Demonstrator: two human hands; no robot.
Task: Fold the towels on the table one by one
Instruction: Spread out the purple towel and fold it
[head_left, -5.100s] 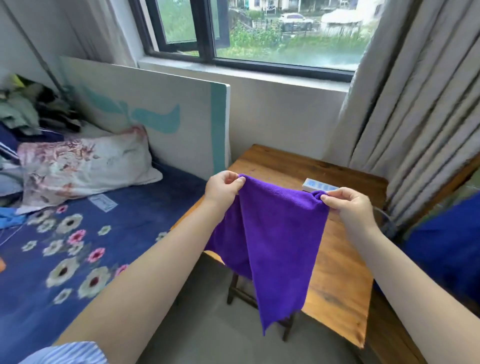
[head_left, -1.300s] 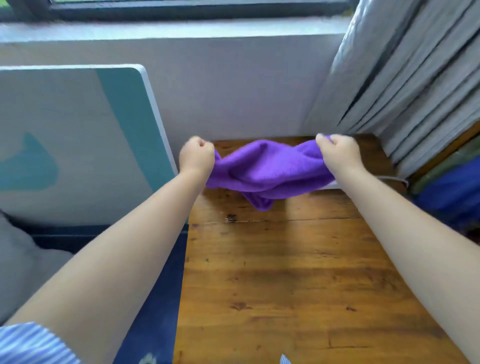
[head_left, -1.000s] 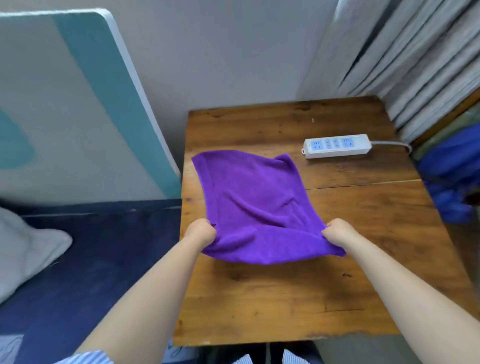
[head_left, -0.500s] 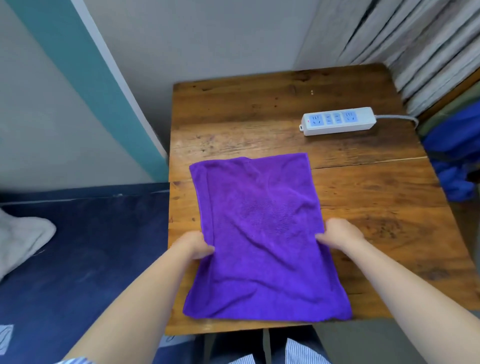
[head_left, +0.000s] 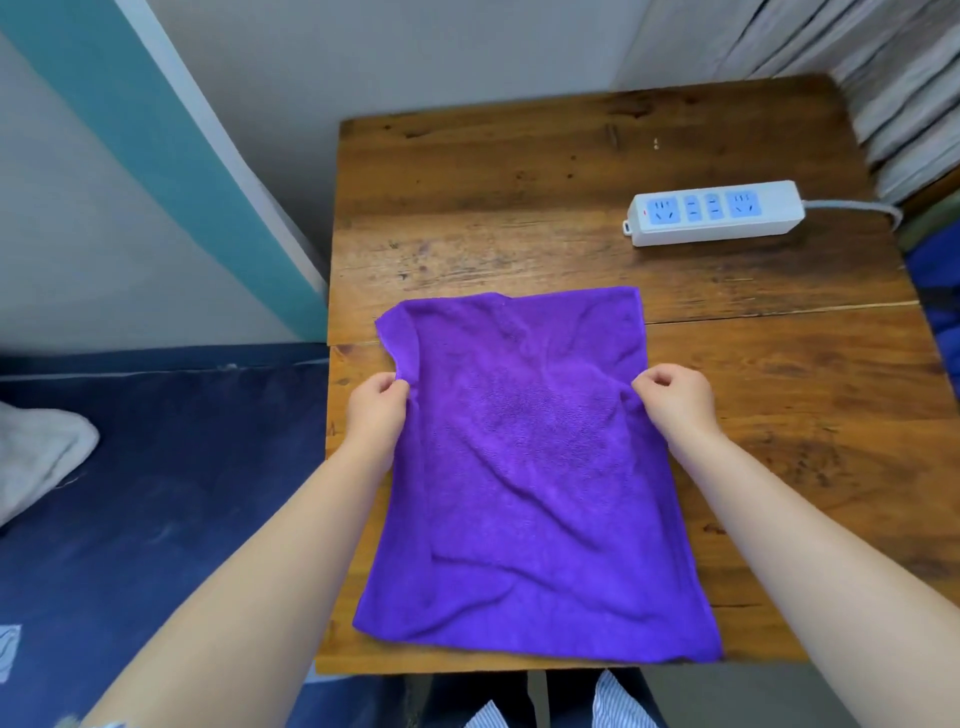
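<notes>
Only unlabelled: hands (head_left: 376, 410) (head_left: 672, 397) pinch purple towel (head_left: 530, 483).

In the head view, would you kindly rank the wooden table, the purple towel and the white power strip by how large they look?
1. wooden table
2. purple towel
3. white power strip, farther from the camera, yet plainly smallest.

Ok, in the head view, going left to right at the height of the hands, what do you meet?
Blue bedding → left hand pinching the towel's left edge → purple towel → right hand pinching its right edge → bare wooden table.
</notes>
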